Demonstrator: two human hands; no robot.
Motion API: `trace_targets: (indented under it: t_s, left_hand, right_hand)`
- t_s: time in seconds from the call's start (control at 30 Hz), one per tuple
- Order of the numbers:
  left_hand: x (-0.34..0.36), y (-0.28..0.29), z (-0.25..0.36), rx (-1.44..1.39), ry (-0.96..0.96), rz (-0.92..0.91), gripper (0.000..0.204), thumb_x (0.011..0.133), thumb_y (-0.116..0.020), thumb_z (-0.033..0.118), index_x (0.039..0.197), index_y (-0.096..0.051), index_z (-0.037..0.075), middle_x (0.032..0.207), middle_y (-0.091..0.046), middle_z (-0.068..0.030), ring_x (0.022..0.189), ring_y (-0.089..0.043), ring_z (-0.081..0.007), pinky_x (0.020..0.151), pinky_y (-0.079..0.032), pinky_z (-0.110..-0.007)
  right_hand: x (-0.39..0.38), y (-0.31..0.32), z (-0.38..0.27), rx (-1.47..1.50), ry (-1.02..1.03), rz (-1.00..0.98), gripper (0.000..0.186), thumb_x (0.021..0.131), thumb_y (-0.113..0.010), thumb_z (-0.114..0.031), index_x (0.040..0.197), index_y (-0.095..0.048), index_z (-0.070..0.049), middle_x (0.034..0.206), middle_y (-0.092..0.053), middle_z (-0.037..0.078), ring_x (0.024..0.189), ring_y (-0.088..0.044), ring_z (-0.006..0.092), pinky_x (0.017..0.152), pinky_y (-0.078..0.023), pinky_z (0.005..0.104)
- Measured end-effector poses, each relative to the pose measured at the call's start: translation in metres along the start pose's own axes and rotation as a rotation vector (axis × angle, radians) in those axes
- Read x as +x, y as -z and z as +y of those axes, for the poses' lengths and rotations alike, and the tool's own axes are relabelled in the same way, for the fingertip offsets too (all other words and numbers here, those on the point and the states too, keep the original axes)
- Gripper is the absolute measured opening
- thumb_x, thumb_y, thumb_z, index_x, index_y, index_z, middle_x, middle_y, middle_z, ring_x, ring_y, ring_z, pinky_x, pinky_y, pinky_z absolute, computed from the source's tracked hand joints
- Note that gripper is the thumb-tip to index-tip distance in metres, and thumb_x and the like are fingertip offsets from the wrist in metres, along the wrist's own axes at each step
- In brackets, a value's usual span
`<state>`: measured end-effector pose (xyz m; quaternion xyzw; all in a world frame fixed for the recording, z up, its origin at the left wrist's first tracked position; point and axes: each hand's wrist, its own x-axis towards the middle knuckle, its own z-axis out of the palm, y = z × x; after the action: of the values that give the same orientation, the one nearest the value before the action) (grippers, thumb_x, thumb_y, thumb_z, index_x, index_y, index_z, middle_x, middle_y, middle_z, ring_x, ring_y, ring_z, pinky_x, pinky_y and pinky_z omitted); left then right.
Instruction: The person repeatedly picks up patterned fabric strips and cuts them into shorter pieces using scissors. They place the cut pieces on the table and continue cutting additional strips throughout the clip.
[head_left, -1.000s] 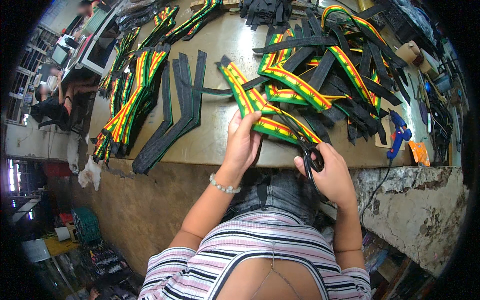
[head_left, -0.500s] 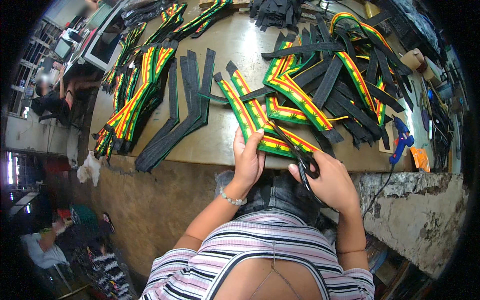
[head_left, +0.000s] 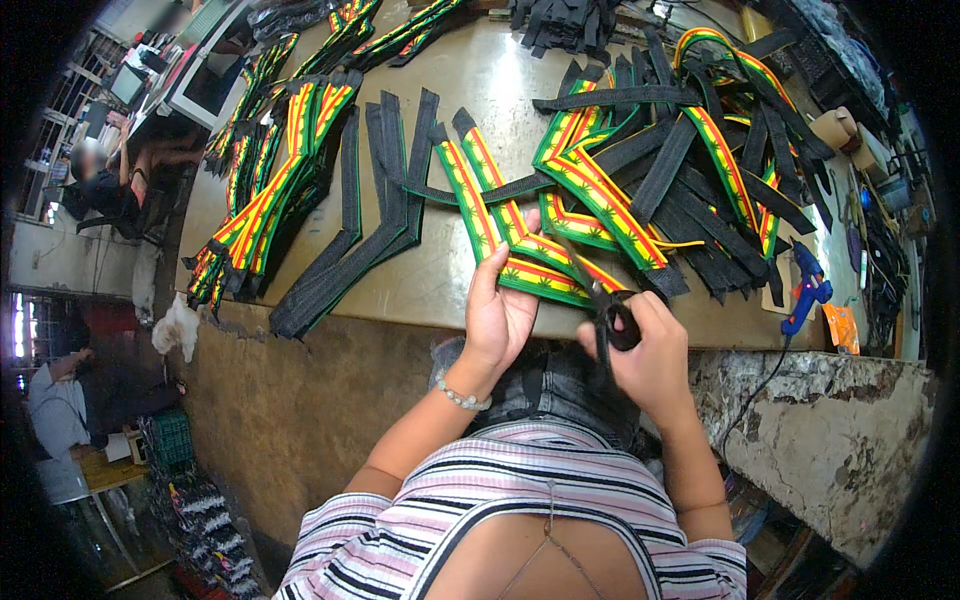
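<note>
My left hand (head_left: 495, 310) grips a bent strap (head_left: 470, 190) striped red, yellow and green with leaf prints, near the table's front edge. My right hand (head_left: 648, 350) is closed round the handles of black scissors (head_left: 610, 305), whose blades reach over the lower arm of that strap. A tangled heap of black and striped straps (head_left: 655, 170) lies just beyond my hands. Plain black bent straps (head_left: 360, 240) lie to the left, beside bundles of striped ones (head_left: 265, 210).
A blue glue gun (head_left: 805, 290) and orange packet (head_left: 840, 330) sit at the right of the metal table (head_left: 460, 75). More black strips (head_left: 555, 25) lie at the back. A seated person (head_left: 105, 190) is at the upper left, another person (head_left: 55, 400) at the lower left.
My left hand has shifted slightly right with the strap. My right hand and the scissors have dipped a little toward me. The person at lower left has come into view and moved.
</note>
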<state>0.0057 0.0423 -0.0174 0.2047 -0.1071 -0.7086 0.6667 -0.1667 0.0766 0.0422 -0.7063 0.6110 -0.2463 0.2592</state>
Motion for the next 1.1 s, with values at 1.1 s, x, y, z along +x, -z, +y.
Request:
trace_targets:
  t_s: [1.1]
  left_hand:
    - [-0.007,-0.014,-0.011,0.312,-0.084,-0.017,0.073,0.099,-0.011,0.061,0.147,-0.024,0.007,0.137,-0.048,-0.0231,0.124,-0.051,-0.0336,0.107,-0.040,-0.047]
  right_hand:
    - [-0.002,-0.035,0.003,-0.170,0.212,0.078,0.050,0.071,-0.081,-0.042,0.073,-0.051,-0.001,0.071,-0.054,0.013,0.065,-0.058,0.0334,0.059,-0.047,0.0416]
